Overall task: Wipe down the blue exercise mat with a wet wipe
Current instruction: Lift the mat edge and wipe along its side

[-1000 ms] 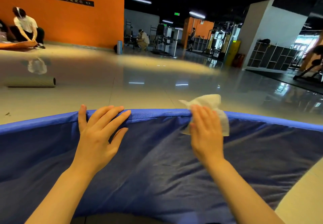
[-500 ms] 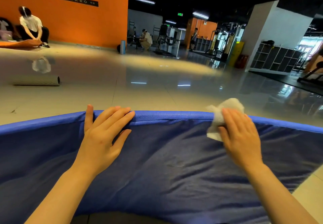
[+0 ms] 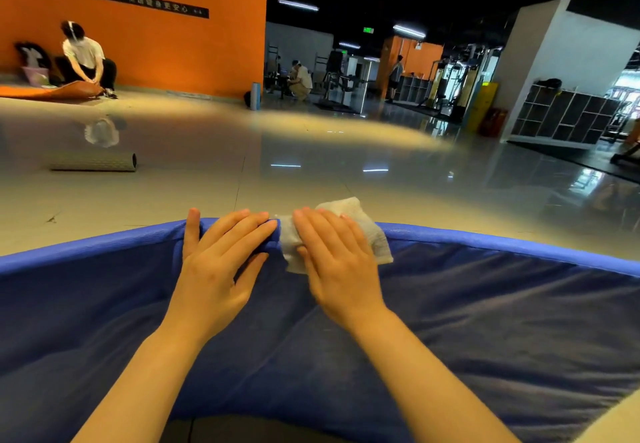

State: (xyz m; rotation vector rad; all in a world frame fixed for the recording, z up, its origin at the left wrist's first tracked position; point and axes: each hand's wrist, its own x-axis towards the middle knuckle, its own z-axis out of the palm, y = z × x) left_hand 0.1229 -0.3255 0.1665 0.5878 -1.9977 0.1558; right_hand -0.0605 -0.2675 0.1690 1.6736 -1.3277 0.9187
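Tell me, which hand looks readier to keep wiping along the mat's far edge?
The right hand: its flat fingers already press the wet wipe onto the blue exercise mat at its far edge. The left hand lies bare on the mat, seemingly steadying it.

The glossy tiled floor [image 3: 207, 193] carries the blue exercise mat [image 3: 485, 321] spread across the foreground. Farther off on it lie a rolled grey mat [image 3: 93, 162], an orange mat [image 3: 52, 91] and an upright blue roll [image 3: 255, 95].
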